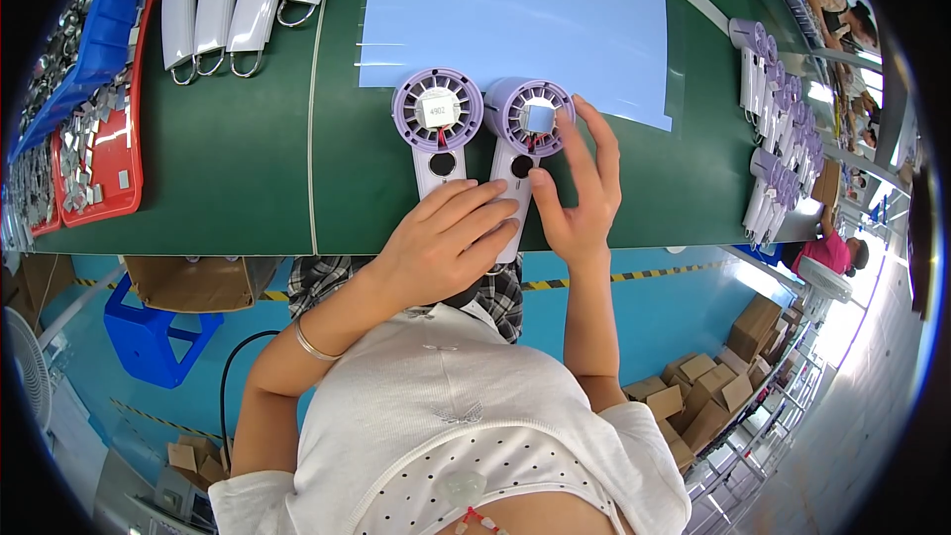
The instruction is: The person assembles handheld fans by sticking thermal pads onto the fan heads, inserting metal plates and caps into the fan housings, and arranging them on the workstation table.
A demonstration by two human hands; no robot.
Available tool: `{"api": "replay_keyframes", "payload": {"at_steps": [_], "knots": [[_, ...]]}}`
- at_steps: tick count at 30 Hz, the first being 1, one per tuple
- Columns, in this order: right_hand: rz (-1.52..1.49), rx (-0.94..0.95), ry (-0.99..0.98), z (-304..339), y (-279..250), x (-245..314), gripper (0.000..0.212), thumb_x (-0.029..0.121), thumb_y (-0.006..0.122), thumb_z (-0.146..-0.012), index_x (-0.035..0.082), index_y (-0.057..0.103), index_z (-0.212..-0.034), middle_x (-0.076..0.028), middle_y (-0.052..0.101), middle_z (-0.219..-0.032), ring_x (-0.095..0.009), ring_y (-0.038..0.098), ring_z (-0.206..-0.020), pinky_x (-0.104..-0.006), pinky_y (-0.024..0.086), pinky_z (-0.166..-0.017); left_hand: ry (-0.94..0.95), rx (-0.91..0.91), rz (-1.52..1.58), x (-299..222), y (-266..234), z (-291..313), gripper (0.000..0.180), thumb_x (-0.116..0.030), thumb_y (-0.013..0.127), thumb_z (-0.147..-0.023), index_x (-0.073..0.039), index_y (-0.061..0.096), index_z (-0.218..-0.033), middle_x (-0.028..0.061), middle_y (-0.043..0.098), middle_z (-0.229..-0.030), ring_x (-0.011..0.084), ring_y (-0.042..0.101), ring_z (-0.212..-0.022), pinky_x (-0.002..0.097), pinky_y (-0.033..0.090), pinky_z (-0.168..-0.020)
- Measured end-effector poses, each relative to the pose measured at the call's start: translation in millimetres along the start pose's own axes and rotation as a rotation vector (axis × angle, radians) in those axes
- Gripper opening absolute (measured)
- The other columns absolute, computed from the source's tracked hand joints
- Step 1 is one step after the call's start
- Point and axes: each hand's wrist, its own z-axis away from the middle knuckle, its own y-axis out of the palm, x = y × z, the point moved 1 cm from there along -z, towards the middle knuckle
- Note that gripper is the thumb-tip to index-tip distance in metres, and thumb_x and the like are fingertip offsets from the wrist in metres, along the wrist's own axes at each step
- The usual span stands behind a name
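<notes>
Two handheld fans with purple round heads and white handles lie side by side on the green table. At the centre of the left fan (437, 109) is a white square with printing, and a red wire shows below it. The right fan (529, 119) has a shiny silver-blue square at its centre. My left hand (441, 243) lies across the handles, its fingers curled over the right fan's handle. My right hand (584, 193) is open at the right fan's head, index fingertip by the silver square and thumb beside the handle.
A light blue sheet (515, 10) covers the table's far middle. Several fans (248, 0) lie at the far left, more fans (768, 178) along the right edge. A red tray (129, 168) and blue bin (99, 79) hold small metal pieces. A blue stool (149, 337) stands below.
</notes>
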Motion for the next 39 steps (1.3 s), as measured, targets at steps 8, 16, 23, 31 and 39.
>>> {"api": "replay_keyframes", "payload": {"at_steps": [8,16,23,31,39], "knots": [[0.011,0.004,-0.04,1.0,1.2,-1.1,0.053,0.013,0.076,-0.08,0.002,0.065,-0.131,-0.021,0.053,-0.141,-0.038,0.052,-0.126,-0.047,0.041,-0.105,0.001,0.003,0.0,-0.3,0.3,0.2,0.023,-0.01,0.069,-0.078,-0.002,0.071,-0.099,0.0096,0.068,-0.116,0.0275,0.063,-0.117,0.043,0.049,-0.1],[-0.019,-0.008,-0.014,2.7,-1.2,-4.0,0.061,0.011,0.075,-0.082,-0.002,0.056,-0.139,-0.021,0.056,-0.14,-0.038,0.053,-0.127,-0.0455,0.041,-0.106,0.003,0.0,-0.008,-0.2,0.2,-0.7,0.022,-0.009,0.069,-0.077,-0.002,0.071,-0.098,0.0093,0.068,-0.115,0.0274,0.063,-0.116,0.0429,0.049,-0.099],[0.15,-0.384,0.357,-5.8,-46.3,-65.6,0.035,0.011,0.065,-0.095,-0.003,0.063,-0.127,-0.018,0.065,-0.123,-0.031,0.061,-0.114,-0.0387,0.045,-0.102,0.015,-0.012,-0.003,-0.4,1.4,-0.3,0.023,-0.008,0.071,-0.076,-0.002,0.071,-0.098,0.0093,0.068,-0.114,0.0277,0.063,-0.116,0.0428,0.05,-0.098],[0.666,-0.155,0.408,12.5,-70.5,-135.4,0.036,0.024,0.062,-0.098,0.005,0.068,-0.129,-0.017,0.059,-0.134,-0.035,0.054,-0.123,-0.0437,0.044,-0.104,0.015,-0.014,-0.003,0.7,1.2,1.5,0.023,-0.008,0.072,-0.076,-0.002,0.071,-0.099,0.0095,0.067,-0.115,0.028,0.063,-0.117,0.0436,0.05,-0.098],[0.746,-0.201,0.238,11.4,-59.8,-113.3,0.023,0.018,0.069,-0.094,0.005,0.076,-0.112,-0.014,0.069,-0.119,-0.032,0.063,-0.111,-0.0416,0.049,-0.096,0.016,-0.012,-0.011,0.8,2.4,0.9,0.023,-0.008,0.072,-0.076,-0.002,0.071,-0.099,0.0094,0.067,-0.115,0.0282,0.063,-0.117,0.0436,0.05,-0.098]]}}
